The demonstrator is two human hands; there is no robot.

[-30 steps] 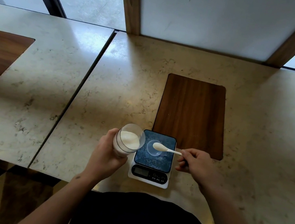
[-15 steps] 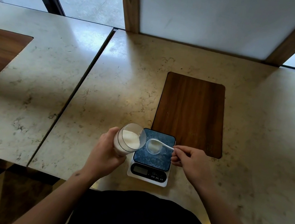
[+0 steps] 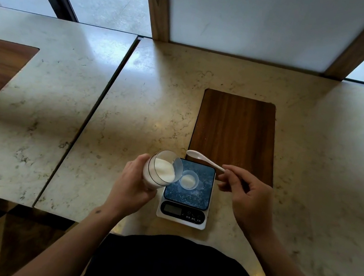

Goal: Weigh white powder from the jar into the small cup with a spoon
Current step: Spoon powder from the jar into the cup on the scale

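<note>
Powder [image 3: 165,170], loose and likely easily spilled, fills the tilted jar [image 3: 161,170] grasped by the left hand [image 3: 131,186]; right hand [image 3: 248,198] pinches the spoon [image 3: 204,158] handle above the cup [image 3: 189,180].

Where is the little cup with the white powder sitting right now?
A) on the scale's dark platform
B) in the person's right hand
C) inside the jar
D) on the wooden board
A: the small cup stands on the dark platform of the scale, beside the tilted jar held in the left hand.
</note>
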